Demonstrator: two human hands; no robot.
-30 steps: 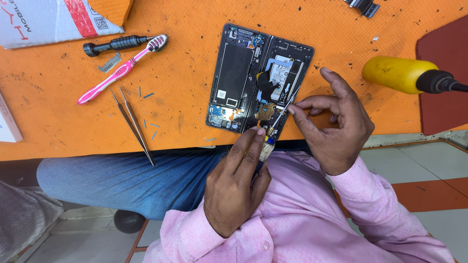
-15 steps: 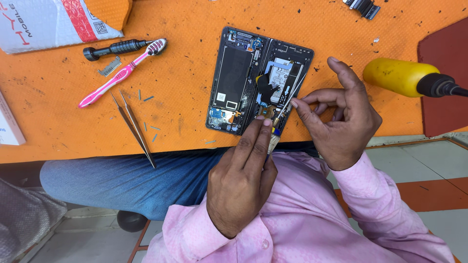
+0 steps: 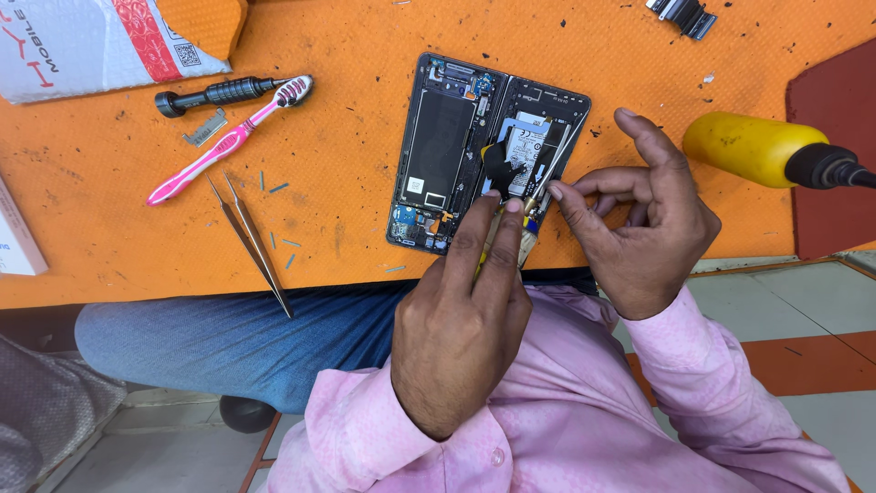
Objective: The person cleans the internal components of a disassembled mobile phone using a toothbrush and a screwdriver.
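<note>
The left hand shows its back to the camera, wrist bent and coming out of a pink sleeve cuff, with the index and middle fingers stretched forward side by side and the other fingers tucked beneath. Just beside it, the right hand is turned more on edge, thumb and index fingertip pinched together at its inner side, facing the left hand's fingertips. Its remaining fingers arch loosely upward and apart. The right forearm runs back in a pink sleeve.
</note>
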